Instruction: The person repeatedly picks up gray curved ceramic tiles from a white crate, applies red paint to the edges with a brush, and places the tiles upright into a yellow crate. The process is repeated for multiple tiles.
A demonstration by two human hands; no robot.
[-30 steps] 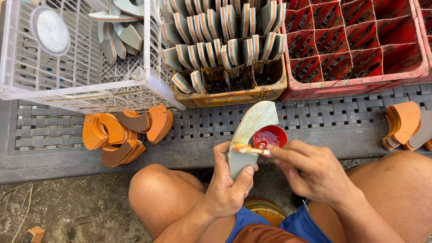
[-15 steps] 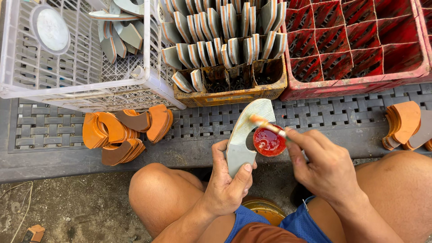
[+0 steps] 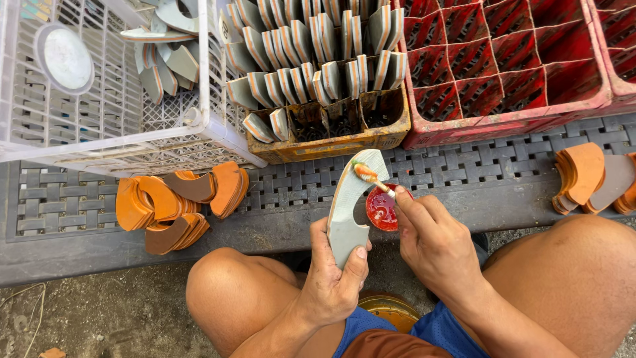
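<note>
My left hand (image 3: 334, 282) grips the lower end of a grey, curved shoe sole piece (image 3: 351, 202) and holds it upright over the dark bench. My right hand (image 3: 434, 242) pinches a small brush (image 3: 368, 175) whose orange-coated tip rests on the upper end of the sole piece. A small red round pot of glue (image 3: 382, 209) sits just right of the sole piece, under my right fingers.
A yellow crate (image 3: 331, 142) packed with upright sole pieces stands behind, between a white plastic basket (image 3: 126, 142) and a red divided crate (image 3: 510, 122). Orange heel pieces lie stacked at left (image 3: 175, 202) and right (image 3: 589, 176) on the woven bench (image 3: 278, 199). A round tin (image 3: 387, 308) sits between my knees.
The brush has moved from the lower edge of the sole piece, past the red pot, up to the piece's top end. My left hand has held the piece steady.
</note>
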